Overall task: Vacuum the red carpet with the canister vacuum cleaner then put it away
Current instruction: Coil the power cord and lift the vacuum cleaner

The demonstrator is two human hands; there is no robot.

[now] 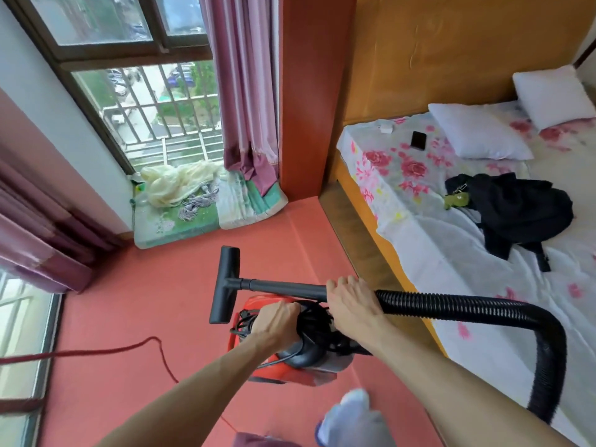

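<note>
The red canister vacuum cleaner (277,366) hangs in front of me above the red carpet (145,301). My left hand (274,321) grips its top handle, where black cord is bundled. My right hand (348,301) holds the black wand (283,285) where it joins the ribbed black hose (483,309). The flat floor nozzle (225,283) points left, lifted off the carpet. The hose loops right and down past the bed edge.
A bed (451,253) with flowered sheet, pillows, a phone and a black backpack (516,211) stands on the right. A green mat with cloths (200,201) lies under the window. A red cord (96,351) trails across the carpet at left. My slippered foot (351,417) shows below.
</note>
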